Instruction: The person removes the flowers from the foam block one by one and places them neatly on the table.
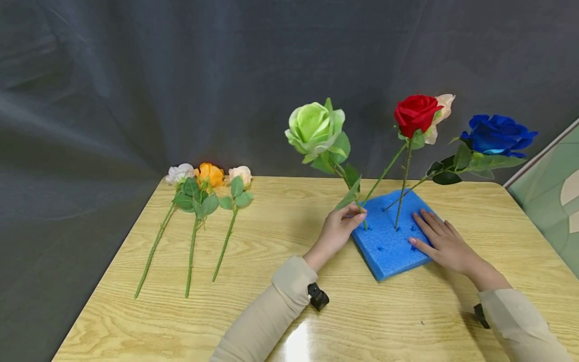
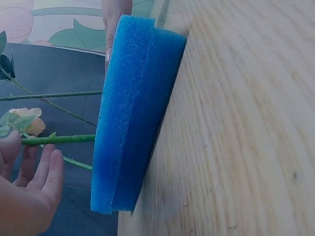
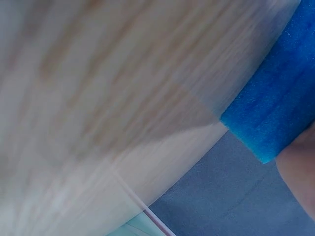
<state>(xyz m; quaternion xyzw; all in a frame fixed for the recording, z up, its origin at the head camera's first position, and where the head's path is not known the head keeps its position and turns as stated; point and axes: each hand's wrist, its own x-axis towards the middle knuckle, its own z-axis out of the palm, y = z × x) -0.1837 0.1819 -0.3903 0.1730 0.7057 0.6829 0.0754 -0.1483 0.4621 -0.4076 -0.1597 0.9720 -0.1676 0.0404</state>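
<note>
My left hand (image 1: 335, 232) pinches the stem of a light green artificial rose (image 1: 313, 128) low down, close over a blue foam block (image 1: 383, 259). In the left wrist view that green stem (image 2: 74, 138) meets the foam's face, with fingertips around it. My right hand (image 1: 448, 247) rests with fingers spread on the block's right side. A red rose (image 1: 415, 114), a blue rose (image 1: 499, 134) and a pale cream rose (image 1: 445, 106), partly hidden behind the red one, also stand in the foam. Several small holes show in its top.
On the left of the wooden table (image 1: 267, 301) lie three loose roses: a white one (image 1: 180, 173), an orange one (image 1: 210, 175) and a pale pink one (image 1: 240, 174). A dark curtain (image 1: 217, 75) hangs behind. A patterned green panel (image 1: 554, 201) stands at the right edge.
</note>
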